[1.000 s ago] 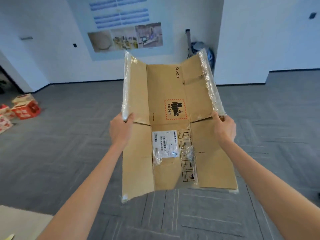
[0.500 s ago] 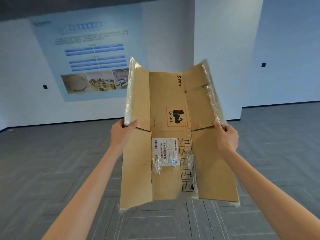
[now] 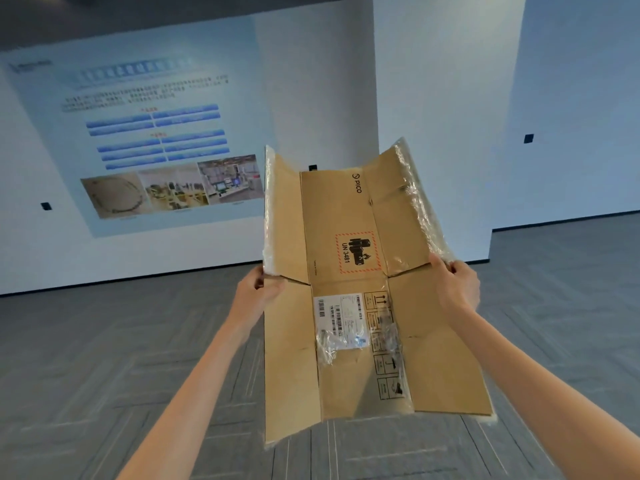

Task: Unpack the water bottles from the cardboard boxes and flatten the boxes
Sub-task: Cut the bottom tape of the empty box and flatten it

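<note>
Since a second ago I am swinging everything up toward the wall (image 3: 433,98). My left grip (image 3: 256,289) and right grip (image 3: 458,289) are each pinching a side edge of the flattened cardboard box (image 3: 287,358), holding it upright in the air over the grey floor (image 3: 104,375), a poster (image 3: 156,140) hanging behind.

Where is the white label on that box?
In the head view, the label is on the box, centre panel, just below the red mark, left of the symbols.
</note>
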